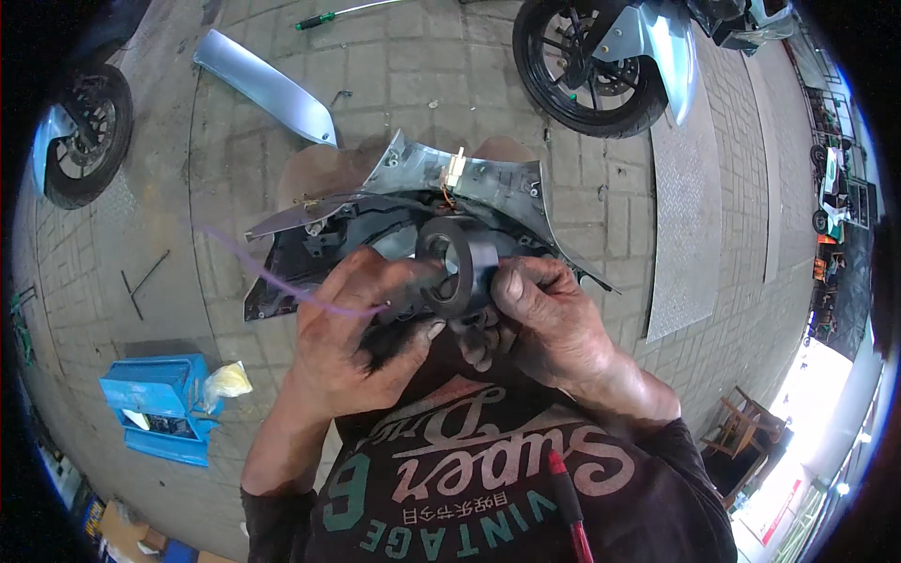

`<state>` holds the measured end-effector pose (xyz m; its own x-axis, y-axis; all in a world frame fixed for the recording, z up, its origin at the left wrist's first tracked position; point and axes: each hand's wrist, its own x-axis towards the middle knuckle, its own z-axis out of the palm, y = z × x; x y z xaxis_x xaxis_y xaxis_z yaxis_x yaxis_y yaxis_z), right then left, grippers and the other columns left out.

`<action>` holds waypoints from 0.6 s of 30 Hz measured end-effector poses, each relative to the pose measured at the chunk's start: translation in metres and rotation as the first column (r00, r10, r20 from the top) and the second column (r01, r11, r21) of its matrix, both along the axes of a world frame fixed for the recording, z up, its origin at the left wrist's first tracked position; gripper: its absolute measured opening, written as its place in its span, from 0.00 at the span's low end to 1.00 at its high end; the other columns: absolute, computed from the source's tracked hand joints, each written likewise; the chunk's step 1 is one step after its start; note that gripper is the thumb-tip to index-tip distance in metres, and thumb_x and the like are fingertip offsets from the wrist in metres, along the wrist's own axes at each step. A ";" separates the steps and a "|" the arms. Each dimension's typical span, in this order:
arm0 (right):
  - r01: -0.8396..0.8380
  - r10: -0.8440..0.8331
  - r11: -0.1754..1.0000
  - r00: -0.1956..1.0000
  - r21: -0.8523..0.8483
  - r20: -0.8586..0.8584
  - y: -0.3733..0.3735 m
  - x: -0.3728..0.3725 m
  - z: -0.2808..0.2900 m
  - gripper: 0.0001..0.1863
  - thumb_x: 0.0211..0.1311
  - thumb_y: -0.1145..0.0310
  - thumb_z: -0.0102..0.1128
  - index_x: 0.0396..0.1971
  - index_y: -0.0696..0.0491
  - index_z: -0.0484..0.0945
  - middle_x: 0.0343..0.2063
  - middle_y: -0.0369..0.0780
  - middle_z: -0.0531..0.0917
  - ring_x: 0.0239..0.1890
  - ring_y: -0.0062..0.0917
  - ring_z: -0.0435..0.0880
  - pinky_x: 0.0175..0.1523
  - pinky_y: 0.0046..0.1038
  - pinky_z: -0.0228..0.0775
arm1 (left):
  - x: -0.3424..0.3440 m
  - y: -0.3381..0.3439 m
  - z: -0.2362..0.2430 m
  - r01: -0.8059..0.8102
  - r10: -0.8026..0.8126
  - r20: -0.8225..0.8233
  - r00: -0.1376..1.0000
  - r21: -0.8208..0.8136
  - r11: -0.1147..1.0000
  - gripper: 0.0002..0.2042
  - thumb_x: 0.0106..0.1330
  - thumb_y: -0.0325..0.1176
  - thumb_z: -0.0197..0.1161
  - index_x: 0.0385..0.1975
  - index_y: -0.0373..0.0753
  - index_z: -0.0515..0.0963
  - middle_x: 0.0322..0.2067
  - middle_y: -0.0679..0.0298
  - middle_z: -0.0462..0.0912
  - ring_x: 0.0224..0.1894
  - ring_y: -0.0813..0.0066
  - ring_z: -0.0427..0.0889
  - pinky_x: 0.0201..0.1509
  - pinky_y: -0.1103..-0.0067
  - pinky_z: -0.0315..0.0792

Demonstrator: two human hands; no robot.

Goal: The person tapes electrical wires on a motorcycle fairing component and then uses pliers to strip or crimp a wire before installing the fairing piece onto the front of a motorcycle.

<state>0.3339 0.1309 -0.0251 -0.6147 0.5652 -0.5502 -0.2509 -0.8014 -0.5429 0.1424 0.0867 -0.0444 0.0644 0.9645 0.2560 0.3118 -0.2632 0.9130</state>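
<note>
Close in front of my chest, both hands are on a roll of black tape [462, 267], its ring tilted on edge. My left hand [343, 342] is closed on its left side. A thin purple wire [282, 283] runs out leftward from those fingers, blurred toward its free end. Thumb and fingers of my right hand [558, 324] pinch the roll's right side, where a greyish surface shows; whether that is loose tape I cannot tell. Beyond the hands lies a motorcycle fairing panel [502, 181], inner side up, with a white connector [455, 169] on orange wires.
A silver-blue panel [267, 89] and a green-handled screwdriver [319, 19] lie on the paving. Motorcycle wheels stand at the far right [643, 117] and far left [70, 188]. An opened blue toolbox [155, 385] sits at left, metal plates [690, 235] and a wooden chair [746, 432] at right.
</note>
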 end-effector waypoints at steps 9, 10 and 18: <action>-0.340 0.011 0.498 0.922 0.798 0.386 0.013 0.015 0.003 0.13 0.55 0.66 0.64 0.32 0.62 0.78 0.28 0.40 0.79 0.29 0.21 0.77 0.34 0.22 0.69 | -0.007 -0.001 0.004 0.088 -0.078 0.110 0.991 -0.090 0.992 0.12 0.52 0.27 0.64 0.36 0.32 0.75 0.25 0.58 0.74 0.26 0.64 0.74 0.30 0.75 0.68; -0.286 -0.104 0.479 0.920 0.830 0.377 0.014 0.015 0.005 0.14 0.52 0.67 0.66 0.34 0.61 0.78 0.32 0.42 0.78 0.34 0.22 0.77 0.36 0.23 0.70 | -0.008 0.000 0.002 0.141 -0.126 0.153 0.980 -0.089 0.986 0.12 0.53 0.27 0.64 0.36 0.32 0.74 0.25 0.58 0.74 0.26 0.64 0.73 0.30 0.75 0.68; -0.395 0.258 0.526 0.918 0.753 0.301 0.030 0.025 -0.001 0.21 0.40 0.65 0.74 0.35 0.57 0.77 0.46 0.46 0.75 0.50 0.35 0.74 0.52 0.32 0.66 | -0.015 -0.005 0.007 0.310 -0.161 0.432 0.887 -0.301 0.902 0.18 0.53 0.29 0.64 0.44 0.31 0.71 0.34 0.61 0.75 0.36 0.75 0.74 0.38 0.80 0.68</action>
<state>0.3590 0.1607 -0.0264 -0.8070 0.5849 -0.0814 0.0670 -0.0464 -0.9967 0.1273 0.0819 -0.0378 0.2689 0.9621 -0.0447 -0.1167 0.0786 0.9901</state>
